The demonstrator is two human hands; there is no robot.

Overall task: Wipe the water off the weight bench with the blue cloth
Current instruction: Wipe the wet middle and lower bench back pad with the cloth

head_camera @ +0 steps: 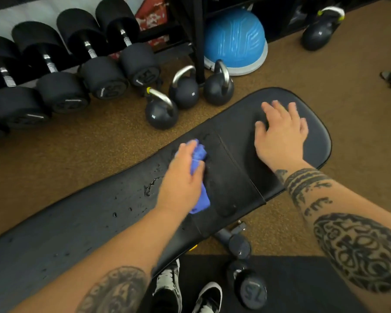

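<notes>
Cloth (199,159) in left hand (182,180) — at bench (66,231) seam.

We find the desk (66,233) open from the lower left up to mid-frame, where the left grip (182,177) holds the blue cloth (199,161). The right grip (280,134) lies flat on the upper-right end. Past the far edge, kettlebells (185,93) and racked dumbbells (61,91) crowd the upper left. The brown floor (359,75) at right lies open.
</notes>
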